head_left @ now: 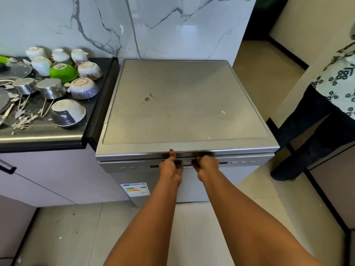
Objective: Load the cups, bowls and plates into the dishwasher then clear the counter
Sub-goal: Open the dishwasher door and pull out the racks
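we take hold of the dishwasher door (192, 187).
left hand (170, 167) and right hand (207, 165) seemingly curl under its top edge.

Dishwasher (184, 100): grey brushed metal, matt top, scuffed and stained. Wall tiles (172, 25): marble-look, high gloss. Countertop (48, 131): dark, smooth, slight sheen. Saucepans (51, 88): polished steel, mirror-bright. White cups (41, 65) and patterned bowls (83, 88): glazed ceramic, shiny. Green bowl (64, 72): glossy, likely plastic. Pan lid (15, 71): clear glass. Energy label (136, 189): printed paper. Floor tiles (76, 227): pale, smooth, satin.
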